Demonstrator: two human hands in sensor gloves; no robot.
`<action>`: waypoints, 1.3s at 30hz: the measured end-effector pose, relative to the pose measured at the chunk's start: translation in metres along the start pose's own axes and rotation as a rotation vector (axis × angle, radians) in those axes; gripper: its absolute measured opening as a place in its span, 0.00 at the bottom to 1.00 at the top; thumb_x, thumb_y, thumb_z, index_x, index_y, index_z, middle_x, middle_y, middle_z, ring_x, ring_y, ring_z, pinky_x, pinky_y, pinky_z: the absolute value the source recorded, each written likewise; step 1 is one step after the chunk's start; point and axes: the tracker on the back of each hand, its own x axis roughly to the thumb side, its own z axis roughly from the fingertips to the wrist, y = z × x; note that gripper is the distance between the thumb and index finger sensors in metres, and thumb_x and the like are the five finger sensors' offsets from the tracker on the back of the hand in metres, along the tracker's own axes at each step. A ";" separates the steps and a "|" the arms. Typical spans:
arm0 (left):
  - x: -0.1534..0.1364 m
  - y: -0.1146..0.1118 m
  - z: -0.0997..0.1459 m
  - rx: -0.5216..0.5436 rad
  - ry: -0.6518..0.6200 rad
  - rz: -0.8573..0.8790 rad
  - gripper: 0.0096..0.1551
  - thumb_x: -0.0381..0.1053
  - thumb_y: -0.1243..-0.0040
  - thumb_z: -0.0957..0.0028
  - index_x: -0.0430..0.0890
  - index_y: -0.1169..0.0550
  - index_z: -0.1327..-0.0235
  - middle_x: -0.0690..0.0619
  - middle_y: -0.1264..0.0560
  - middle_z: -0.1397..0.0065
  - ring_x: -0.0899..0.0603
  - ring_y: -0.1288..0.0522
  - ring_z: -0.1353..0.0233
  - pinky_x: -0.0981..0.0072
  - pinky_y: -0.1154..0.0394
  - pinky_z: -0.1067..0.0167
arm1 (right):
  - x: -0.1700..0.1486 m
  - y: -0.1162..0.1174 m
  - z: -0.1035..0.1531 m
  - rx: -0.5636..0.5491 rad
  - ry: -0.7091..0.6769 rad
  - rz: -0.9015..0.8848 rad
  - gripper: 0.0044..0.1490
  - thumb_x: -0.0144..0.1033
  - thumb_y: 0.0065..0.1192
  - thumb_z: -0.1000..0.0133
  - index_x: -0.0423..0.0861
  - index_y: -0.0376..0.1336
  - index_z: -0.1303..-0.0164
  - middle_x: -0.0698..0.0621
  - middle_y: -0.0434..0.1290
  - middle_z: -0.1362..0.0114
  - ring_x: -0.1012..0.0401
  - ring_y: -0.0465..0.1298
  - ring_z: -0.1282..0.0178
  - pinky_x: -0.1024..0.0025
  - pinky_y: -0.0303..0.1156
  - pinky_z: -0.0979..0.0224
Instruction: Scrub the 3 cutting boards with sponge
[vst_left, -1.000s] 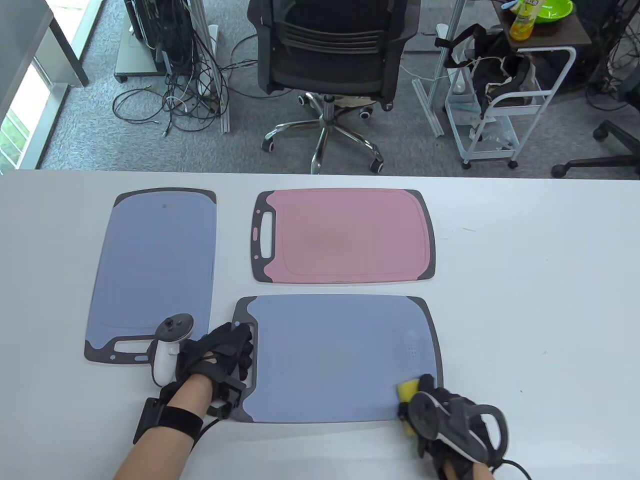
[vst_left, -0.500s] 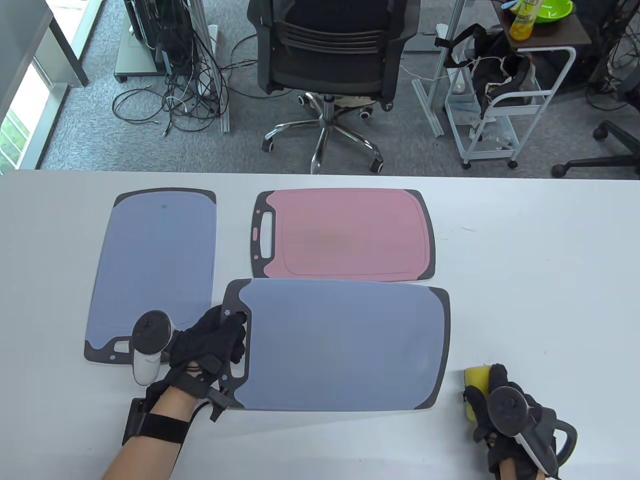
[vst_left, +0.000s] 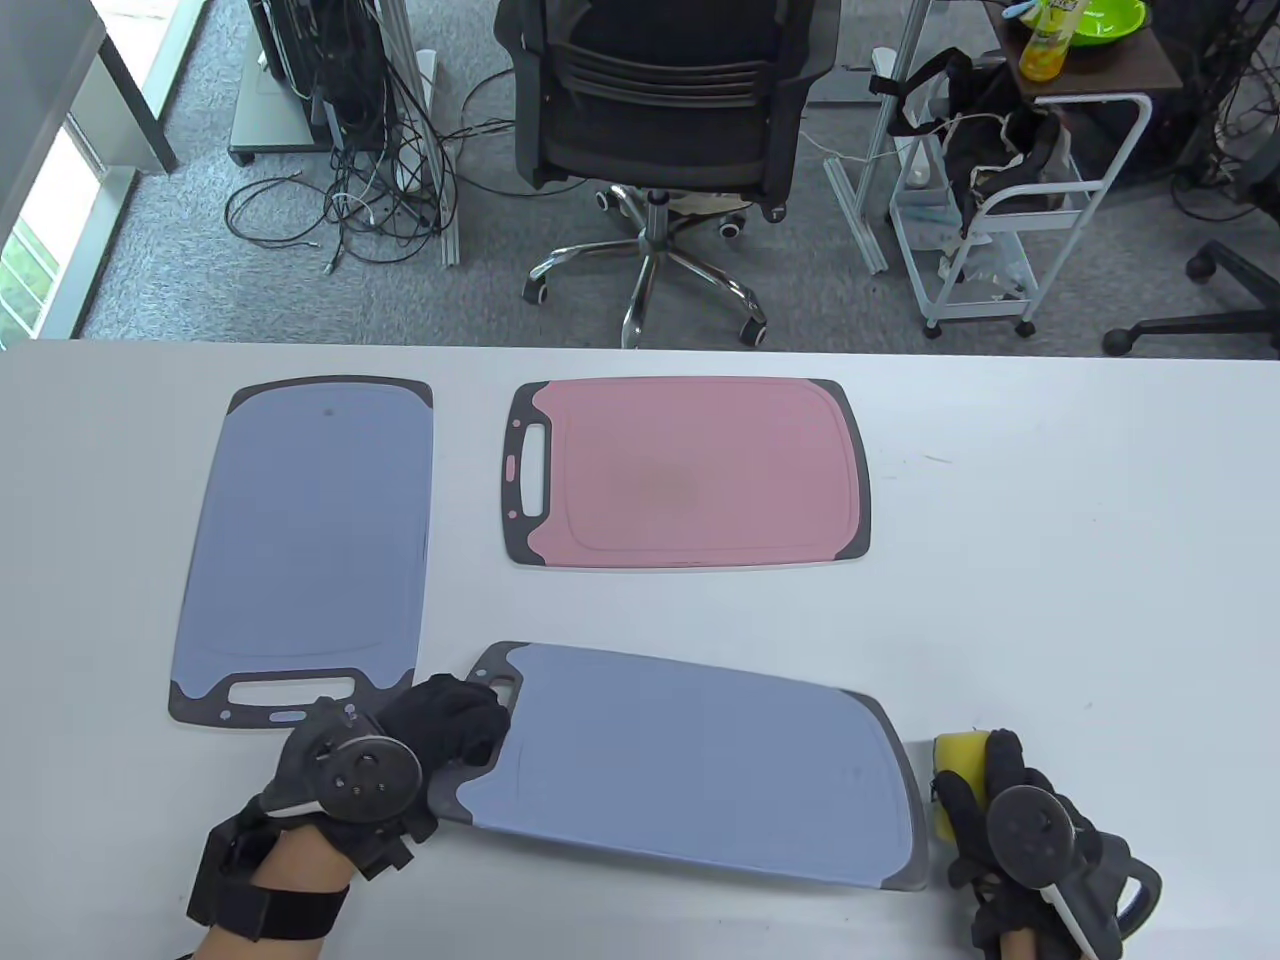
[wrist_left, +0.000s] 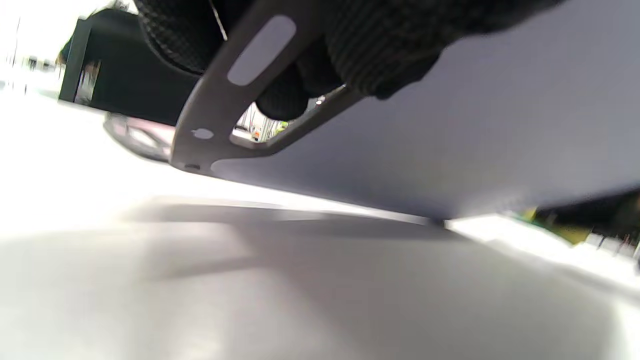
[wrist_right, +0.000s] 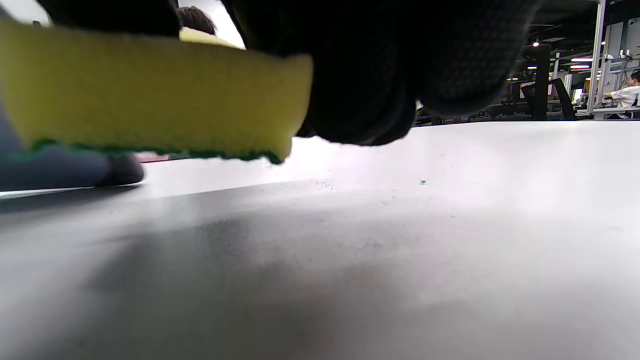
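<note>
Three cutting boards are on the white table. A blue board lies at the left and a pink board at the back middle. My left hand grips the dark handle end of the near blue board and holds it tilted, one side raised off the table; in the left wrist view my fingers curl round the handle of that board. My right hand holds the yellow sponge just right of this board, a little above the table; the sponge has a green underside.
Beyond the table's far edge stand a black office chair, a white cart and tangled cables. The table's right half holds nothing else.
My left hand took the near blue board by its handle, lifted it and turned it, bringing it nearer the front edge. My right hand drew the sponge off the board to its right.
</note>
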 end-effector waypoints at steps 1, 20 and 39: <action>0.005 -0.004 -0.001 0.003 -0.026 -0.101 0.23 0.49 0.32 0.44 0.55 0.28 0.37 0.59 0.23 0.34 0.47 0.22 0.23 0.42 0.27 0.26 | -0.001 0.000 0.000 0.000 0.005 -0.012 0.48 0.61 0.60 0.48 0.41 0.60 0.25 0.47 0.76 0.43 0.55 0.79 0.52 0.53 0.75 0.42; 0.014 -0.036 -0.003 0.083 -0.075 -0.182 0.25 0.54 0.35 0.35 0.58 0.36 0.32 0.62 0.30 0.29 0.49 0.30 0.18 0.45 0.37 0.20 | -0.001 -0.003 0.000 -0.025 0.019 -0.076 0.48 0.61 0.60 0.48 0.41 0.60 0.25 0.47 0.76 0.43 0.55 0.79 0.52 0.53 0.75 0.42; 0.014 -0.038 -0.007 0.043 -0.075 -0.194 0.23 0.53 0.36 0.35 0.58 0.35 0.34 0.61 0.30 0.29 0.47 0.32 0.17 0.43 0.39 0.20 | 0.349 0.013 -0.049 0.125 -0.544 0.007 0.47 0.61 0.58 0.46 0.40 0.60 0.24 0.46 0.76 0.41 0.55 0.79 0.51 0.54 0.76 0.43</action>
